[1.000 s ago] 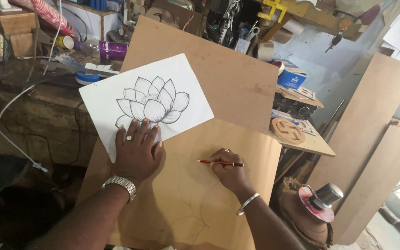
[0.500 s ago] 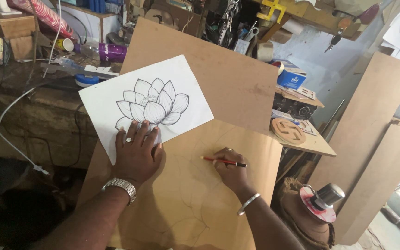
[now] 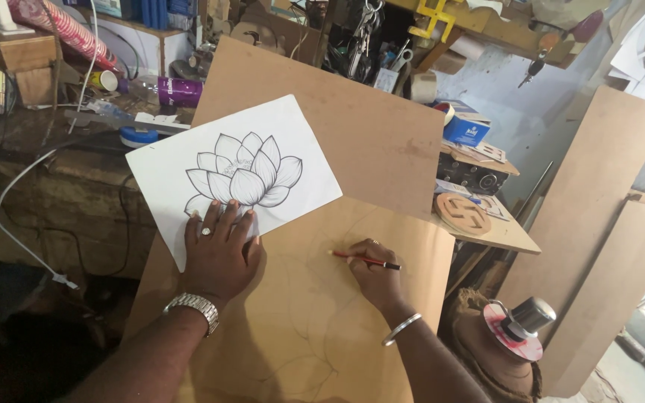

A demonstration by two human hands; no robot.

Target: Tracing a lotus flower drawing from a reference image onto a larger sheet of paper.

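Right hand: right hand (image 3: 373,277) is gripping a red pencil (image 3: 365,260), its tip touching the tan wooden board (image 3: 300,328) mid-surface.
Left hand: left hand (image 3: 220,250) is lying flat, fingers spread, pinning the white lotus-drawing sheet (image 3: 234,170) at its near edge.
Far: a cluttered counter (image 3: 54,186) is lying beyond the board's left edge.

A second wooden board (image 3: 337,112) leans upright behind the work, below cluttered shelves (image 3: 382,37). On the left bench lie a purple bottle (image 3: 177,91), a blue tape roll (image 3: 137,136) and a white cable (image 3: 16,224). To the right, a carved round wooden piece (image 3: 463,214) rests on a small table (image 3: 513,237) beside what looks like a black radio (image 3: 472,177); tall boards (image 3: 599,224) lean against the wall.
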